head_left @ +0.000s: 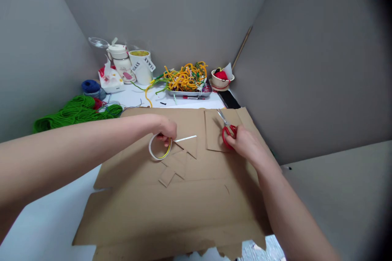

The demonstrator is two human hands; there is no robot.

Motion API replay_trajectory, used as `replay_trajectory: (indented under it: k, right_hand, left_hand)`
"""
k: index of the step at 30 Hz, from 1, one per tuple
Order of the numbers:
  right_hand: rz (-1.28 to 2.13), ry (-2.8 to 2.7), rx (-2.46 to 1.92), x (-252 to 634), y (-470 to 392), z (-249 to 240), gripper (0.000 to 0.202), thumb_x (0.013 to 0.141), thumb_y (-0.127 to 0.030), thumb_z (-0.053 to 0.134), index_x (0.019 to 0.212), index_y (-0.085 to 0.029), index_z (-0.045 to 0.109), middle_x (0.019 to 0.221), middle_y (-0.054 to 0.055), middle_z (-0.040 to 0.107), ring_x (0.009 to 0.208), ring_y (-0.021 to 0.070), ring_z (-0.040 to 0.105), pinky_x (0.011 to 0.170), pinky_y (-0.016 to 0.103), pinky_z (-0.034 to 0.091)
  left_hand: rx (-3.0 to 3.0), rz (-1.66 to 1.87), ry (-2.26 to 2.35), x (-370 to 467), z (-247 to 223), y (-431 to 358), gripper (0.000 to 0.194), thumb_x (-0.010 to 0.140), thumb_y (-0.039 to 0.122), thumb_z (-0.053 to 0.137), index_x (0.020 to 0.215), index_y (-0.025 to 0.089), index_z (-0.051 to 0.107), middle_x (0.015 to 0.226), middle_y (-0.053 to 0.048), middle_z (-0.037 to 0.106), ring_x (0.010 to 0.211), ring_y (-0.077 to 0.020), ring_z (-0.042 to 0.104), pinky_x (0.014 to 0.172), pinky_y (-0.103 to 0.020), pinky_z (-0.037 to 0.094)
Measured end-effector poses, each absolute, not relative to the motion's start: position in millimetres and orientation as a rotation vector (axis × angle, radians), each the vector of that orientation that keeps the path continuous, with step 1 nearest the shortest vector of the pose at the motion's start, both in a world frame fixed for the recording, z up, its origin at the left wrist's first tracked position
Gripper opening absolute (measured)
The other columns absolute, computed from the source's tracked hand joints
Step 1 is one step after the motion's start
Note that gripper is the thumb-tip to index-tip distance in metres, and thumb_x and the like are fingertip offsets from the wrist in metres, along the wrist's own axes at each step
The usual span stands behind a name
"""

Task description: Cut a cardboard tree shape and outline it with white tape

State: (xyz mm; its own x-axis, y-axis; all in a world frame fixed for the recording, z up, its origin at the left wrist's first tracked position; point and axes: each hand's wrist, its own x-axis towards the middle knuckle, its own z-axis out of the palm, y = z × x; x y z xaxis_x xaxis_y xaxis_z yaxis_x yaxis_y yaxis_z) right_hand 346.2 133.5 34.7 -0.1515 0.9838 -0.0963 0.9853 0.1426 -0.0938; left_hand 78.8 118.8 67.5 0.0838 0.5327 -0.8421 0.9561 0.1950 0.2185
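My left hand (168,129) grips a roll of white tape (151,147) with a yellow inner ring, held over the cardboard sheet (137,208). A narrow white strip (185,138) extends to the right from beside its fingers. Cut cardboard pieces (167,176) lie just below and to the right of the roll. In my right hand (245,140) are red-handled scissors (226,122), their blades pointing up and left, slightly parted. Beneath the scissors is a squarish cardboard piece (212,138).
Green yarn (78,110) and blue yarn (90,86) sit at the left. Behind the cardboard stand a white bottle (123,65), a white cup (143,73), a tray of orange strands (186,79) and a bowl (221,85). A black phone (229,100) lies near the right wall.
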Motion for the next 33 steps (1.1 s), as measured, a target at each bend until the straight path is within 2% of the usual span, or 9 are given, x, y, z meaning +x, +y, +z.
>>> replay_trajectory:
  k: [4,11,23,33]
  right_hand:
    - [-0.204,2.701,1.757,319,79,39,0.036,0.088,-0.047,0.044,0.109,-0.019,0.055,0.085,0.007,0.067,0.070,0.0200,0.062,0.057,0.027,0.035]
    - [-0.084,2.797,1.494,297,48,32,0.026,0.088,-0.040,0.048,0.104,-0.021,0.055,0.092,0.006,0.064,0.079,0.0206,0.059,0.061,0.027,0.037]
    - [-0.029,2.700,1.451,279,55,38,0.023,0.089,-0.039,0.048,0.098,-0.019,0.057,0.091,0.009,0.064,0.082,0.0208,0.061,0.062,0.027,0.039]
    - [0.010,2.717,1.425,271,60,34,0.019,0.088,-0.037,0.052,0.093,-0.019,0.056,0.089,0.007,0.066,0.081,0.0213,0.061,0.058,0.027,0.038]
  left_hand:
    - [1.435,-0.577,1.607,72,63,128,0.026,0.069,0.020,0.052,0.043,0.014,0.054,0.044,-0.004,0.051,0.039,-0.0085,0.034,0.041,-0.022,0.035]
    - [1.419,-0.571,1.594,68,57,137,0.023,0.067,0.020,0.055,0.046,0.014,0.057,0.043,-0.002,0.048,0.040,-0.0086,0.033,0.043,-0.023,0.036]
    - [1.445,-0.621,1.578,73,66,136,0.026,0.068,0.021,0.056,0.043,0.014,0.055,0.037,0.001,0.039,0.039,-0.0090,0.033,0.040,-0.022,0.029]
    - [1.483,-0.655,1.584,76,64,138,0.028,0.068,0.021,0.056,0.042,0.014,0.057,0.039,-0.001,0.042,0.042,-0.0111,0.036,0.048,-0.026,0.036]
